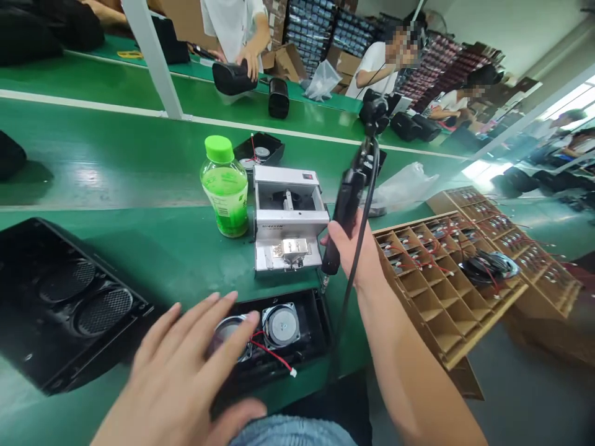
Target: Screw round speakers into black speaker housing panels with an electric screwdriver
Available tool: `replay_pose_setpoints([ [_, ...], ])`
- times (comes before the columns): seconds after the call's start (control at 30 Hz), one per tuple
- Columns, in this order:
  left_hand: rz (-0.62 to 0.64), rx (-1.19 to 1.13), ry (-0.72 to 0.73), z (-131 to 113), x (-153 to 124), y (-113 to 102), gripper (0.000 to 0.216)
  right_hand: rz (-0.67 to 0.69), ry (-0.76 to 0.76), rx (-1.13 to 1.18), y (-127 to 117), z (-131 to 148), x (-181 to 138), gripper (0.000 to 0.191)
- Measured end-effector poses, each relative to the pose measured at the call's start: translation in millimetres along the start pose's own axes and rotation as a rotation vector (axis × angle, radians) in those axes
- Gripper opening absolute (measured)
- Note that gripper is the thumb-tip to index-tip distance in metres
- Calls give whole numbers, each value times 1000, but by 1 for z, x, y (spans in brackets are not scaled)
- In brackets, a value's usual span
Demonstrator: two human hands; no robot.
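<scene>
My right hand [349, 248] is wrapped round a black electric screwdriver [348, 201], its bit pointing down at the right end of a black speaker housing [309, 322]. Two round speakers lie inside this housing; the right speaker [282, 325] shows fully, with a red wire and white plug [292, 371] beside it. Over the housing's left part my left hand [186, 365] is spread with fingers apart, partly hiding the other speaker. Whether it touches the housing I cannot tell. Just beyond stands a silver screw feeder [290, 223] marked WEIXIN.
A green-capped bottle [225, 189] stands left of the feeder. Another black housing [69, 303] with speaker grilles lies at the left. Divided cardboard boxes [446, 279] of wired parts are at the right. Across the green conveyor [116, 139], co-workers handle black cases.
</scene>
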State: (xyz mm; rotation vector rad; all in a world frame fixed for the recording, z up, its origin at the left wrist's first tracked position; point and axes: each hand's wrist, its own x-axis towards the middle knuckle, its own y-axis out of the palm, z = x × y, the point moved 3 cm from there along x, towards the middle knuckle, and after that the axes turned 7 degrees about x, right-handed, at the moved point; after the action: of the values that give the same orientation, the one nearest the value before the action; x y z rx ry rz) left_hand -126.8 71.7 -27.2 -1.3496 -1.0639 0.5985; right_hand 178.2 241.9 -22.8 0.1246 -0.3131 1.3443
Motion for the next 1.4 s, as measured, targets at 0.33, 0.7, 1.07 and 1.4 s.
replay_pose_setpoints([
  [0.33,133,141,196,-33,33,7,68,-155,-99,368,-2,103,-23,53],
  [0.7,74,42,107,-29,36,12,51,205,-72,589,66,122,7,64],
  [1.07,67,29,121,-28,36,9,52,185,-35,572,68,127,3,64],
  [1.4,75,0,80,-30,33,13,53,170,-237,551,70,120,9,77],
])
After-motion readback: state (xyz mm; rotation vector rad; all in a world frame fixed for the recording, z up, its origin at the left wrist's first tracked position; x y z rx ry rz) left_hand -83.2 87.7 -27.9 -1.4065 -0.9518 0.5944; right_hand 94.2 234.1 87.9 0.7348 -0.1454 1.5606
